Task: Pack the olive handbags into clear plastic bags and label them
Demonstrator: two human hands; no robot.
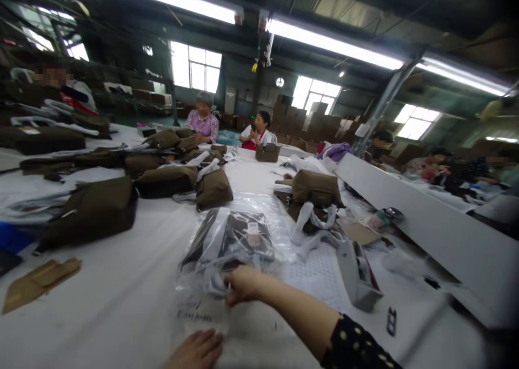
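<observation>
Already, your dark bag (263, 245) lies inside clear plastic (194, 296) on the counter (109, 304), though whether its near end is sealed you can't tell; the brown bags (95, 212) at left sit unwrapped. Your right hand (245, 283) appears to pinch the plastic; your left hand (198, 350) lies flat, gripping nothing.

Right hand (242, 284) pinching, right arm (300, 309) angled inward; left hand (198, 350) palm down, fingers (211, 343) extended.

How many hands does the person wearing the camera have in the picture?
2: the right hand holds the clear plastic around a dark bag; the left hand is lower, at the picture's bottom edge.
</observation>
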